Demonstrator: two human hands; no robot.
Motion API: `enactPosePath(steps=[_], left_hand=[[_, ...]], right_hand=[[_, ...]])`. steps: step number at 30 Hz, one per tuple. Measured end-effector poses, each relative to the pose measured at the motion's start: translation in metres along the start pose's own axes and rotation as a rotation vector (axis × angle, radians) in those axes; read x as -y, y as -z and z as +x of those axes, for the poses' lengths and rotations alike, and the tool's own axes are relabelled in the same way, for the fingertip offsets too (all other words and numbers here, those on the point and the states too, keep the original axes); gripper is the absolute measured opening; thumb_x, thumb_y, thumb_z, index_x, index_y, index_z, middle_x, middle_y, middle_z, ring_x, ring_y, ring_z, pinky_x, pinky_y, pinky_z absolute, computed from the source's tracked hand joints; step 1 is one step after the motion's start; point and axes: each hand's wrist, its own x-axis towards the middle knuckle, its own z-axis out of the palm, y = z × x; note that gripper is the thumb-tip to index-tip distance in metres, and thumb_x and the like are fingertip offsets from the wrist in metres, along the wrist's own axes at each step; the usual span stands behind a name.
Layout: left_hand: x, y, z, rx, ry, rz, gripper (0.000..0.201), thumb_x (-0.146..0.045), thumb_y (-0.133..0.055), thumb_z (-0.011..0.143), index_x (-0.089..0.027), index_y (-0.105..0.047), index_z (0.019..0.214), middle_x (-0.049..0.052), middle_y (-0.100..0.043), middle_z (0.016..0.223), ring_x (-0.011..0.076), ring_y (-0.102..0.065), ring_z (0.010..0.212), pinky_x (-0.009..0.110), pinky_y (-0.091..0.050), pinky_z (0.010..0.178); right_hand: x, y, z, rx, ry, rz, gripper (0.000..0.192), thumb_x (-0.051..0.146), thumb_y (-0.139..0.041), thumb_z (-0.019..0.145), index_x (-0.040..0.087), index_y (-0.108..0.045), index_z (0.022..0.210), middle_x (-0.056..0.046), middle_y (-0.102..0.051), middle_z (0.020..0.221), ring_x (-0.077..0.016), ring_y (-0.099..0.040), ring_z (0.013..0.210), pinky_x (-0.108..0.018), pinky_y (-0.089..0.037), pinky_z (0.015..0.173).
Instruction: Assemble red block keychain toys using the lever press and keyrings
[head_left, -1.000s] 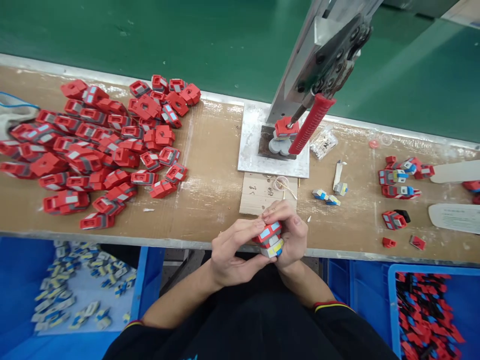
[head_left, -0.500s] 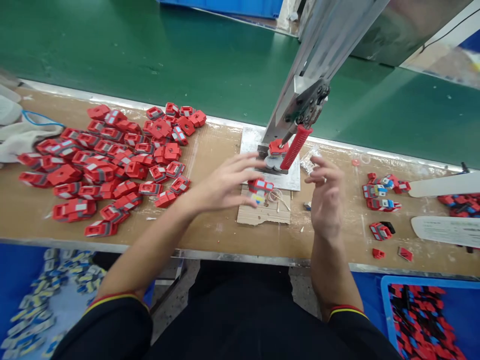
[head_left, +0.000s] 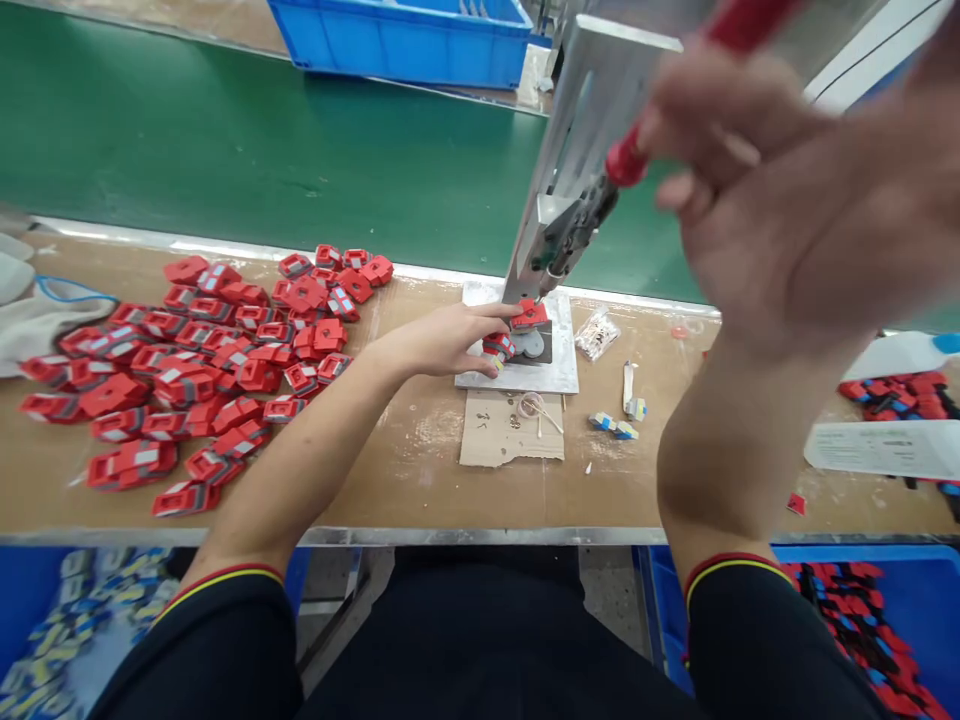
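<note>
My left hand (head_left: 450,338) is closed on a small red toy vehicle piece (head_left: 498,347) with grey and pale patches. Its fingertips reach the red block (head_left: 529,314) under the tip of the hand-lever press (head_left: 574,240). Beneath them lies the press's metal base plate (head_left: 517,378), with a round grey pad (head_left: 529,344) on it. My right hand (head_left: 780,190), smeared by motion and close to the camera, grips the raised red lever handle (head_left: 628,160). Part of the handle is hidden behind the fingers.
Many red toy pieces (head_left: 195,380) are heaped on the left. Torn cardboard (head_left: 487,430) with a small cup and cotton swabs lies before the press. Blue, white and yellow pieces (head_left: 611,427) and a bag of swabs (head_left: 598,333) lie to the right. A blue bin (head_left: 405,45) stands beyond the green belt (head_left: 187,130).
My right hand has risen from the table onto the lever handle, which has swung up. My left hand has carried the toy piece up to the block under the press. The camera view has shifted.
</note>
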Motion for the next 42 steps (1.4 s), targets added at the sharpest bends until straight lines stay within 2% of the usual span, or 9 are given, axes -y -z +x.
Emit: enactPosePath(steps=[2, 7, 9, 13, 16, 24, 29, 35, 42], left_hand=[[-0.001, 0.002, 0.002, 0.012, 0.012, 0.020, 0.035, -0.040, -0.082, 0.086, -0.021, -0.075, 0.115, 0.010, -0.052, 0.166, 0.0318, -0.063, 0.137, 0.041, -0.049, 0.113], [0.000, 0.002, 0.003, 0.021, -0.007, 0.082, 0.040, -0.041, -0.081, 0.088, -0.022, -0.074, 0.122, 0.009, -0.049, 0.168, 0.0305, -0.066, 0.135, 0.040, -0.050, 0.112], [0.001, 0.002, 0.002, 0.023, -0.016, 0.084, 0.041, -0.041, -0.081, 0.087, -0.022, -0.073, 0.122, 0.009, -0.049, 0.169, 0.0309, -0.064, 0.138, 0.040, -0.050, 0.113], [0.001, 0.003, 0.004, 0.025, -0.025, 0.069, 0.041, -0.042, -0.083, 0.086, -0.021, -0.074, 0.120, 0.010, -0.051, 0.167, 0.0320, -0.063, 0.140, 0.043, -0.050, 0.115], [0.000, 0.002, 0.004, -0.006, -0.030, 0.004, 0.039, -0.041, -0.082, 0.087, -0.021, -0.074, 0.119, 0.012, -0.056, 0.162, 0.0319, -0.064, 0.137, 0.045, -0.052, 0.114], [0.006, 0.008, -0.002, -0.339, 0.023, -0.484, 0.059, -0.059, -0.088, 0.078, -0.020, -0.075, 0.120, 0.016, -0.074, 0.134, 0.0282, -0.076, 0.112, 0.044, -0.065, 0.098], [0.016, 0.003, 0.010, -0.321, 0.104, -0.723, 0.066, -0.057, -0.095, 0.069, -0.018, -0.075, 0.118, 0.014, -0.080, 0.116, 0.0287, -0.080, 0.099, 0.038, -0.070, 0.081], [0.037, -0.014, 0.015, -0.318, 0.060, -0.809, 0.055, -0.045, -0.096, 0.072, -0.022, -0.077, 0.118, 0.013, -0.082, 0.113, 0.0248, -0.081, 0.084, 0.031, -0.070, 0.067], [0.042, -0.024, 0.013, -0.364, 0.051, -0.842, 0.056, -0.047, -0.096, 0.070, -0.023, -0.078, 0.117, 0.012, -0.083, 0.108, 0.0261, -0.082, 0.085, 0.034, -0.072, 0.069]], right_hand=[[0.013, 0.003, 0.023, 0.096, -0.031, 0.063, 0.093, 0.072, 0.017, 0.082, 0.017, -0.044, 0.038, 0.014, -0.082, 0.092, -0.0218, -0.058, 0.142, -0.041, -0.048, 0.078], [-0.040, 0.016, -0.007, -0.097, 0.159, 0.080, 0.035, 0.056, -0.080, 0.080, 0.025, -0.067, 0.068, 0.016, -0.082, 0.108, -0.0139, -0.076, 0.105, -0.032, -0.053, 0.071], [-0.089, 0.020, -0.033, -0.210, 0.169, 0.018, 0.026, 0.049, -0.082, 0.082, 0.027, -0.070, 0.078, 0.008, -0.077, 0.084, -0.0099, -0.071, 0.078, -0.031, -0.055, 0.066], [-0.179, 0.003, -0.059, -0.016, -0.167, -0.237, 0.038, 0.039, -0.087, 0.072, 0.025, -0.071, 0.103, -0.006, -0.079, 0.112, -0.0235, -0.073, 0.098, -0.045, -0.062, 0.084], [-0.208, -0.016, -0.054, 0.082, -0.239, -0.196, 0.038, 0.035, -0.082, 0.074, 0.023, -0.068, 0.107, -0.008, -0.078, 0.113, -0.0271, -0.072, 0.106, -0.048, -0.060, 0.093], [-0.201, 0.007, -0.081, -0.130, -0.396, 0.175, 0.055, 0.062, -0.090, 0.069, 0.026, -0.070, 0.105, -0.004, -0.080, 0.100, -0.0211, -0.073, 0.091, -0.040, -0.060, 0.086], [-0.184, 0.021, -0.104, -0.207, -0.447, 0.369, 0.066, 0.074, -0.093, 0.057, 0.026, -0.071, 0.098, 0.000, -0.075, 0.086, -0.0167, -0.067, 0.075, -0.033, -0.055, 0.071], [-0.171, 0.014, -0.117, -0.240, -0.403, 0.433, 0.056, 0.074, -0.074, 0.075, 0.028, -0.071, 0.106, 0.003, -0.054, 0.066, -0.0174, -0.054, 0.065, -0.030, -0.046, 0.056], [-0.184, 0.039, -0.113, -0.250, -0.415, 0.315, 0.058, 0.074, -0.067, 0.081, 0.033, -0.069, 0.121, 0.000, -0.063, 0.086, -0.0134, -0.053, 0.064, -0.024, -0.041, 0.048]])
